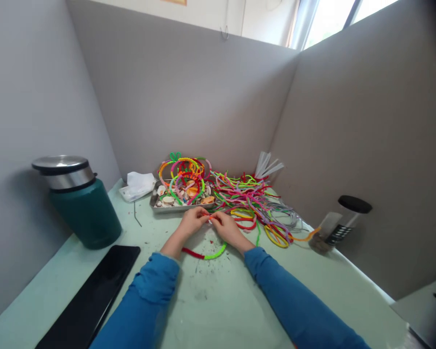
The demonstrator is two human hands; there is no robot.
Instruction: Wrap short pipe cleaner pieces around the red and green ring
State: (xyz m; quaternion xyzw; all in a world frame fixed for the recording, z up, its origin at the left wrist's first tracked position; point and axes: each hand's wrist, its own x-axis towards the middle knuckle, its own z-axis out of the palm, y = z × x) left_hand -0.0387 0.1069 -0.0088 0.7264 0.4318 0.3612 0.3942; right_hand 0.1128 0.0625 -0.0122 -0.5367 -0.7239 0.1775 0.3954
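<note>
My left hand (pixel 192 224) and my right hand (pixel 228 229) meet fingertip to fingertip over the table, just in front of a metal tray. Both are closed in a pinch on a short orange-red pipe cleaner (pixel 210 218), mostly covered by the fingers. Below them a curved band wrapped in red and bright green pipe cleaner (pixel 215 255) arcs across the tabletop between my wrists. Its upper ends run behind my hands, so I cannot tell whether the orange-red piece joins it.
A metal tray (pixel 167 210) holds shells and several wrapped hoops (pixel 189 167). Loose pipe cleaners (pixel 240 194) pile to its right. A green jar (pixel 85 208) and black slab (pixel 94 291) are left; a black-lidded container (pixel 343 225) is right. Partitions (pixel 189 87) enclose the table.
</note>
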